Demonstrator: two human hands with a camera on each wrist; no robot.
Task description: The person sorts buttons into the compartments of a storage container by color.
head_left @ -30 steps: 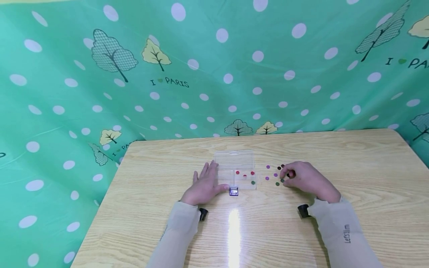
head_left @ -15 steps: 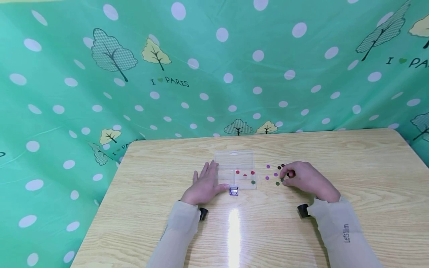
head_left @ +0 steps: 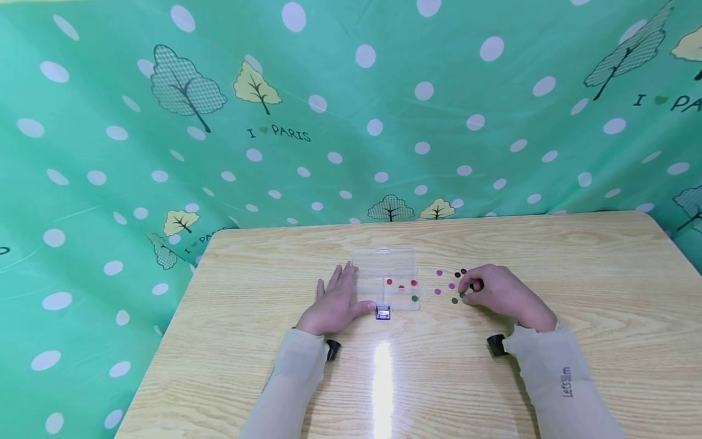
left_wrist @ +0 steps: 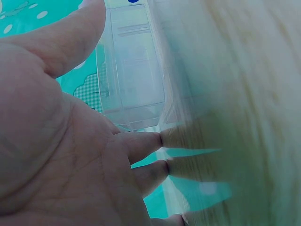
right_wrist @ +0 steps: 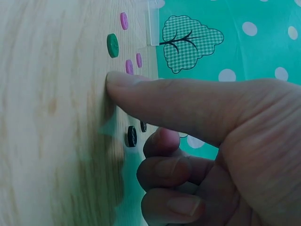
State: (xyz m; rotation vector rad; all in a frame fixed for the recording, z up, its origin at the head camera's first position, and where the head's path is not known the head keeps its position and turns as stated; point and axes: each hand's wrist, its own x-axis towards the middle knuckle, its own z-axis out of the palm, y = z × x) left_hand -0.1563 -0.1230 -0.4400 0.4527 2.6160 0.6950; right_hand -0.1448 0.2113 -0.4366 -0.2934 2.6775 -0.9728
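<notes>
A clear plastic box (head_left: 370, 290) lies with its lid (head_left: 384, 262) folded back. Inside, on the right, are three red buttons (head_left: 389, 281) and a green button (head_left: 415, 299). My left hand (head_left: 334, 305) rests spread along the box's left side, its thumb beside the blue-purple latch (head_left: 382, 313) at the front; fingertips (left_wrist: 157, 139) touch the table. My right hand (head_left: 496, 296) pinches a green button (head_left: 462, 295) at the tabletop between thumb and index finger, the other fingers curled. In the right wrist view, the thumb (right_wrist: 123, 84) hides that button.
Purple buttons (head_left: 439, 273), black buttons (head_left: 463, 271) and another green button (head_left: 454, 300) lie loose on the wooden table (head_left: 263, 274), between the box and my right hand. A green patterned curtain (head_left: 340, 122) hangs behind the table's far edge.
</notes>
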